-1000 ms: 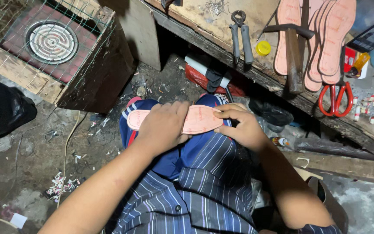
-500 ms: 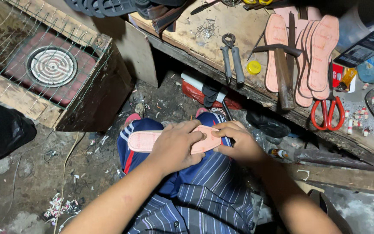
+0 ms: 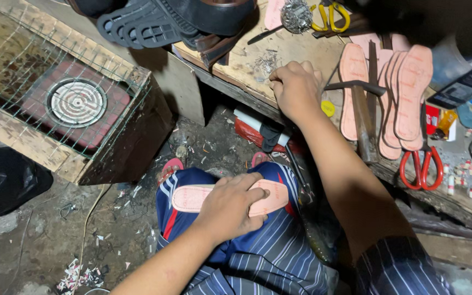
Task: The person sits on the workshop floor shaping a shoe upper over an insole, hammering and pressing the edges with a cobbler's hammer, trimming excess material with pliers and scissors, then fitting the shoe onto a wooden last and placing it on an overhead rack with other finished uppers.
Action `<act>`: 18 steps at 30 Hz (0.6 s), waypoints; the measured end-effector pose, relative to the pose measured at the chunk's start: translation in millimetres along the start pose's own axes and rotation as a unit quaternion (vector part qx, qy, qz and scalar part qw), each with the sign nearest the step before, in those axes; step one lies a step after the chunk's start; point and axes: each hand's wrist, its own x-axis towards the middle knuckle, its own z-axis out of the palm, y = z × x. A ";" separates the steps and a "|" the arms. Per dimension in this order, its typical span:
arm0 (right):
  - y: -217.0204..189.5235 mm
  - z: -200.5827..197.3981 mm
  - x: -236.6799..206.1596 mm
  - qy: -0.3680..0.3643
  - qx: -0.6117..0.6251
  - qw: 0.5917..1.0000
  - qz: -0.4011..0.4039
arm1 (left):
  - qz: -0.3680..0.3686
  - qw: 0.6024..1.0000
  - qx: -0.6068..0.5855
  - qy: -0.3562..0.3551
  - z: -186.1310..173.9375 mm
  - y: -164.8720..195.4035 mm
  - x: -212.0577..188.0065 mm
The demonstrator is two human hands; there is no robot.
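Observation:
A pink shoe insole (image 3: 192,198) lies across my lap on blue trousers. My left hand (image 3: 230,207) presses down on its middle and grips it. My right hand (image 3: 296,86) is stretched up to the wooden workbench (image 3: 247,82), fingers curled over small metal bits near its edge; whether it holds anything is hidden. Just right of that hand lie a hammer (image 3: 359,104) and several more pink insoles (image 3: 408,98).
Red-handled scissors (image 3: 423,164) lie at the bench's right. Black shoe soles (image 3: 154,22) sit at the top. A wire-caged wooden box with a round electric burner (image 3: 76,102) stands at left, a black bag (image 3: 1,180) beside it. Scraps litter the dirt floor.
My right hand left the insole and reached up to the workbench edge. My left hand stays on the insole. The view tilted up, showing more of the bench.

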 end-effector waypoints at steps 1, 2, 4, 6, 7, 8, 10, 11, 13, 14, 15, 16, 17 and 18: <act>1.7 6.0 5.1 -0.008 0.003 1.000 0.014 | -0.002 1.000 -0.002 -0.001 -0.3 -0.7 -0.2; 3.7 10.6 8.0 -0.016 0.006 0.999 0.028 | -0.001 1.000 0.000 0.005 -0.3 -1.2 -0.5; 7.3 17.6 9.7 -0.043 0.032 0.997 0.055 | 0.002 1.000 0.003 0.017 -0.4 -2.1 -1.1; 9.9 22.1 9.1 -0.045 0.015 0.999 0.025 | 0.003 1.000 0.006 0.016 -0.8 -3.2 -1.4; 10.7 23.2 8.8 -0.035 -0.014 0.999 -0.018 | 0.004 1.000 0.007 0.015 -1.0 -3.6 -1.6; 11.2 23.4 8.9 -0.024 -0.045 0.997 -0.060 | 0.005 1.000 0.008 0.010 -1.3 -3.8 -1.3; 10.6 20.0 8.2 -0.013 -0.082 0.993 -0.080 | 0.006 1.000 0.013 0.004 -2.0 -3.9 -0.8; 9.0 16.4 6.3 -0.008 -0.099 0.991 -0.090 | 0.011 1.000 0.020 0.008 -2.6 -3.6 -1.0; 4.9 4.3 -3.7 0.017 -0.030 0.998 -0.058 | 0.019 0.999 0.032 0.013 -3.1 -2.1 -1.3; 1.9 -3.0 -11.8 0.029 0.004 0.999 -0.041 | 0.017 0.999 0.032 0.011 -3.2 -1.3 -1.8; -2.3 -10.7 -23.4 0.005 0.099 0.994 0.036 | 0.016 0.999 0.031 0.008 -3.4 -0.8 -2.4; -7.9 -19.4 -41.5 -0.021 0.193 0.974 0.114 | 0.015 0.999 0.030 0.004 -3.3 -0.4 -2.8; -14.7 -27.8 -64.2 -0.048 0.283 0.939 0.191 | 0.015 0.999 0.034 0.003 -2.8 0.5 -3.8; -20.8 -34.7 -85.9 -0.066 0.312 0.928 0.194 | 0.017 0.999 0.041 0.002 -2.7 0.2 -4.3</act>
